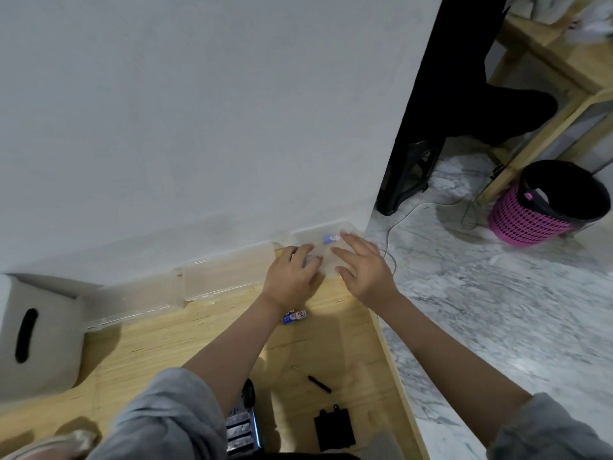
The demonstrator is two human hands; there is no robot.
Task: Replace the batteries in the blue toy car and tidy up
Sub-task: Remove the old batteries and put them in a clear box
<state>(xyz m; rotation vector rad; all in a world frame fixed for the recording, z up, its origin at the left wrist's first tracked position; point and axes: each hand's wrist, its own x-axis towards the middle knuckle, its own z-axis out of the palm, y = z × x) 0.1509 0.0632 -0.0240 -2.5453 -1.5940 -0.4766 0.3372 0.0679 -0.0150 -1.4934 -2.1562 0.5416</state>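
A small clear plastic box (pixel 323 237) sits at the table's far right corner against the wall, with a blue-labelled battery (pixel 331 239) showing inside it. My left hand (pixel 292 277) curls its fingers over the box's near left part; what lies under the fingertips is blurred. My right hand (pixel 363 267) rests on the box with spread, straight fingers. Two loose batteries (pixel 294 316) lie on the wood just behind my left wrist. The blue toy car (pixel 242 423) lies at the bottom edge with its battery bay exposed. Its black cover (pixel 334 429) lies beside it.
A black screwdriver (pixel 319 384) and a tiny screw (pixel 295 367) lie on the wooden table (pixel 149 343). More clear boxes (pixel 222 277) line the white wall. A grey bin (pixel 36 330) stands left. A pink basket (pixel 547 204) and cables are on the marble floor right.
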